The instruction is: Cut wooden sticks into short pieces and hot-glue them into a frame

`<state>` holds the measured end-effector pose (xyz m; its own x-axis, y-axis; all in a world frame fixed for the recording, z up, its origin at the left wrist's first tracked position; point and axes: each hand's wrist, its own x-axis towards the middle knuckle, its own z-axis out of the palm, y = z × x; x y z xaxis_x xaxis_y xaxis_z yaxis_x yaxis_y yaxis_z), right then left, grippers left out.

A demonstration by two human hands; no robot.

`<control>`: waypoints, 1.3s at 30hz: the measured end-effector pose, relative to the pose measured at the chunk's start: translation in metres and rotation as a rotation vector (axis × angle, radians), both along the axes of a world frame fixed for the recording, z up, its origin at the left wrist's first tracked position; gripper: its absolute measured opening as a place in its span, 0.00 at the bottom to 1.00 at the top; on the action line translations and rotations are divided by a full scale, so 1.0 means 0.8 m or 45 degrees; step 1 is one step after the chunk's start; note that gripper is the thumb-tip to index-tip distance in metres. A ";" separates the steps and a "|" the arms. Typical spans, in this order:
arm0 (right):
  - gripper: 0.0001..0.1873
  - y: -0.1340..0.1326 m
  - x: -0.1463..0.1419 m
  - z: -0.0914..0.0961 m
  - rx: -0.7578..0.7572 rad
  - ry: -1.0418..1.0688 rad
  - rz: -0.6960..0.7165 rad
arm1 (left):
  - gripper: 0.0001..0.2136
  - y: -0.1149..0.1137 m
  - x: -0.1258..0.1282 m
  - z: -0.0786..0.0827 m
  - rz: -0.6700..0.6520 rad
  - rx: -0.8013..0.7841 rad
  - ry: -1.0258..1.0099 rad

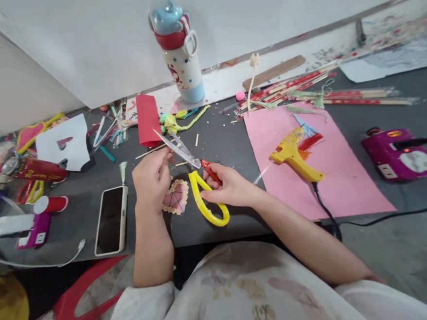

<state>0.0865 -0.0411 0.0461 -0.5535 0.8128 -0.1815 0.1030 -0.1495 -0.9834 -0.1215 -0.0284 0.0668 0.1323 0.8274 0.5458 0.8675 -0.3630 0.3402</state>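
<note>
Desk seen by the head camera, as I follow it remotely. My right grip is closed on the scissors, which have 1 red and 1 yellow handle; their 2 blades stand apart and point toward the desk's back edge. My left grip is curled beside the blades; I cannot tell whether it pinches anything. The heart-shaped piece, pink with a pale border and dark lines, lies between the 2 grips near the front edge of the desk. Left of it, 1 phone lies at that edge; to the right, 1 yellow glue gun rests on a pink sheet.
</note>
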 end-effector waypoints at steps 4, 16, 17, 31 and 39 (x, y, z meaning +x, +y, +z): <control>0.18 0.000 0.000 -0.003 0.003 -0.009 0.009 | 0.10 0.000 0.001 -0.001 -0.009 0.025 -0.014; 0.19 -0.001 -0.003 -0.007 0.001 0.030 -0.019 | 0.10 0.002 0.001 -0.006 0.017 0.079 -0.016; 0.19 -0.001 -0.003 -0.008 -0.001 0.036 -0.020 | 0.09 0.003 0.000 -0.007 0.012 0.101 -0.022; 0.20 -0.001 -0.002 -0.006 -0.064 0.065 0.009 | 0.09 0.002 0.001 -0.010 0.029 0.144 0.008; 0.20 0.002 -0.006 -0.011 -0.110 0.084 -0.093 | 0.10 -0.001 0.015 0.007 0.076 0.215 0.082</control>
<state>0.0818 -0.0399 0.0376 -0.5067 0.8342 -0.2175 0.0243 -0.2384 -0.9709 -0.1095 -0.0291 0.0721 0.1249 0.7321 0.6697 0.9072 -0.3575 0.2216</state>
